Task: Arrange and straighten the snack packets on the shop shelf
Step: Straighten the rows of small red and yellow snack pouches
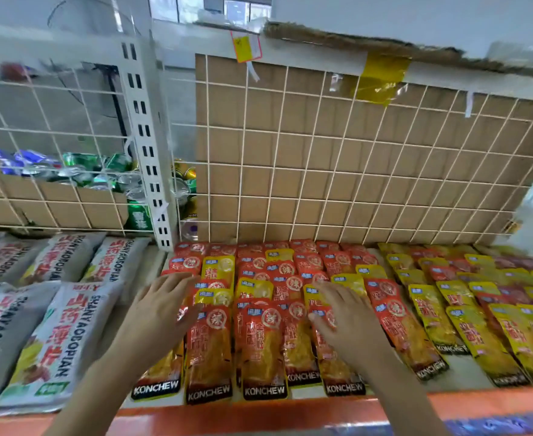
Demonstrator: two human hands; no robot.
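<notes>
While the left grip point(161, 313) and right grip point(347, 319) hovered flat and open, neither held anything.
Fingers straight, both lay over the red packets point(262, 347) on the shelf point(258, 413); whether they touched was unclear; the packets lay beneath and between the grips, long axes running along the fingers, front to back; six showed in the front row, the overlapped rows behind uncountable; the slanted red packet point(416, 338) lay just right of the right grip, the nearer one; yellow packets point(479, 335) lay further right; at least five grey bags point(54, 325) lay left of the left grip.
</notes>
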